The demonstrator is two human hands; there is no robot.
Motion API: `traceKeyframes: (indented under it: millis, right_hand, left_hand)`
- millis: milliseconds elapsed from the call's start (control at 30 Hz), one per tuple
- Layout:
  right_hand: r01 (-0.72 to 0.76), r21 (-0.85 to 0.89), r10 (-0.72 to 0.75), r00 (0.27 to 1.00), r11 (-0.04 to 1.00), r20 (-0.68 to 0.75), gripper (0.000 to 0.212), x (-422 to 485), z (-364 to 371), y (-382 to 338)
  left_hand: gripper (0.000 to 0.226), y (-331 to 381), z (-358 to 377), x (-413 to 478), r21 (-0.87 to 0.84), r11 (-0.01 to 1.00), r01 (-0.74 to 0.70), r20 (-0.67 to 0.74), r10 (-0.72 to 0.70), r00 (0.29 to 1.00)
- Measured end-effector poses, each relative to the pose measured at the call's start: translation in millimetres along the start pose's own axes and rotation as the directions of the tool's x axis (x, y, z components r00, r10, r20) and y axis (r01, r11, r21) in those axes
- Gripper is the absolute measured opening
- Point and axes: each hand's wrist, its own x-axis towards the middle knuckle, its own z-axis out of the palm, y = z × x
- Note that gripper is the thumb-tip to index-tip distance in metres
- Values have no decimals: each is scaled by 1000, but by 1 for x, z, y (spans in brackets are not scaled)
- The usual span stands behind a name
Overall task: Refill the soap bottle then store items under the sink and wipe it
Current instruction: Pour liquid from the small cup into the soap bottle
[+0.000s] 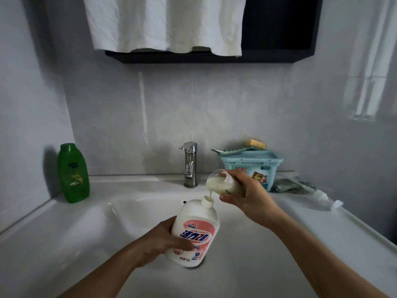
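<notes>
**Soap Transfer: Grip Positions and Surroundings**

The left grip (156, 241) is curled round the lower body of the soap bottle (194, 235), thumb across the label. It holds the bottle above the sink basin (81, 233), with the open neck tilted up and to the right. The right grip (247, 194) is wrapped round a clear cup (221, 181), tipped so that its lip sits just above the bottle neck. A stream of pale creamy liquid (211, 192) runs from the cup lip into the neck.

Behind both grips stands the faucet (190, 166). On the tabletop (285, 224):

- **Left:** a green bottle (73, 173), upright.
- **Right:** a teal lidded box (253, 166) with a brush (255, 144) on top.
- **Beside the box:** a crumpled cloth (287, 186).
- **Near the cloth:** a white pump part (326, 200) lying on its side.

A white towel (167, 24) hangs overhead.
</notes>
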Motion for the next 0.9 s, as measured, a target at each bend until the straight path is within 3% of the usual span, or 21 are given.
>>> traceKeyframes:
  millis: [667,900]
  right_hand:
    - [-13,18,13,1000,1000,-1,51,-2,-1,-5]
    - [-19,25,19,1000,1000,4,50,-2,0,-6]
  left_hand:
    - [62,-1,-1,-1,-10,1000,-24,22,24,999]
    - [49,0,-1,-1,-7,1000,-14,6,14,1000]
